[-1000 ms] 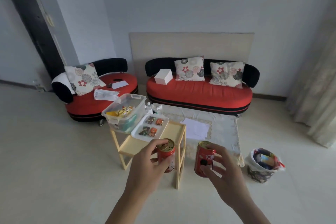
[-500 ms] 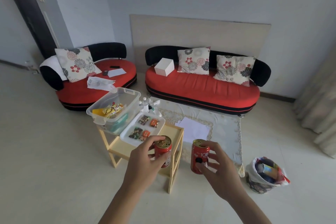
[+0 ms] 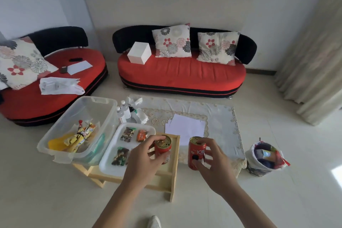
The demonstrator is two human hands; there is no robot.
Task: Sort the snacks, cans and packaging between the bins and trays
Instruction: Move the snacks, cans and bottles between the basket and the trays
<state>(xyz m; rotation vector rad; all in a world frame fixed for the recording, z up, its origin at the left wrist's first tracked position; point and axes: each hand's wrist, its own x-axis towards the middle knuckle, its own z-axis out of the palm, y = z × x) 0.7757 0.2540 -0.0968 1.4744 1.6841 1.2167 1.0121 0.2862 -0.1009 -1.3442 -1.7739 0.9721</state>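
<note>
**Two cans in hand, bench just ahead**

The person stands over the small pale wooden bench point(image 3: 167, 177), each hand wrapped around a can. The left hand point(image 3: 142, 163) grips a short red drink can with a gold pull-tab lid point(image 3: 163, 149), held upright over the bench's near right corner. The right hand point(image 3: 212, 164) clasps a taller red can with white lettering point(image 3: 196, 152), upright too, out past the bench edge above the floor.

Just left of the left hand lies the white compartmented foam tray point(image 3: 111, 167) with small snack packets; beyond it, the clear plastic bin point(image 3: 61, 151) holding yellow wrappers. Well right of the right hand sits a small lined waste basket point(image 3: 264, 161) full of packaging.

To do this well, I'd say keep both cans level, set one down before releasing the other, and avoid nudging the tray.
</note>
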